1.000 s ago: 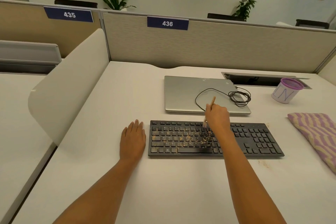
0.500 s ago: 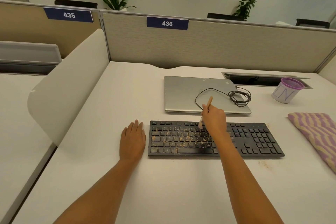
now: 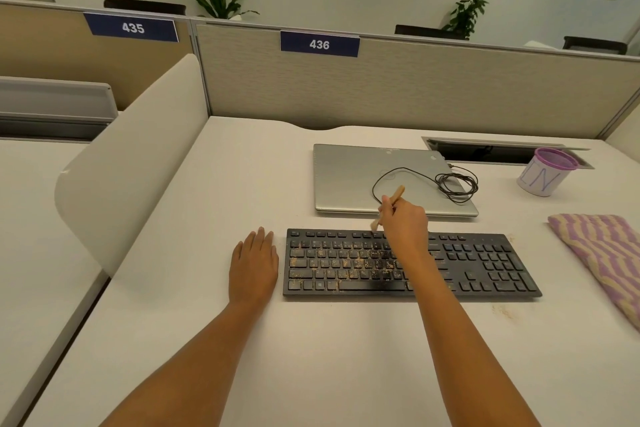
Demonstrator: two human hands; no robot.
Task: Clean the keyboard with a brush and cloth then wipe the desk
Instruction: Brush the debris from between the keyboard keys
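We see a closed silver laptop with a coiled black cable lying on its lid. To its right stands a white cup with a purple mesh rim. Behind them, we read 435 and 436 on the blue signs fixed to the partition.

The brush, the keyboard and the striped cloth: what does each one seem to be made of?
The brush: the handle looks like pale wood or bamboo, matte tan; its bristles are too small to judge. The keyboard: probably matte black plastic, with moulded keys, dusted with tan crumbs. The cloth: soft woven or knitted fabric, judging by its limp edges and purple-beige wavy stripes.
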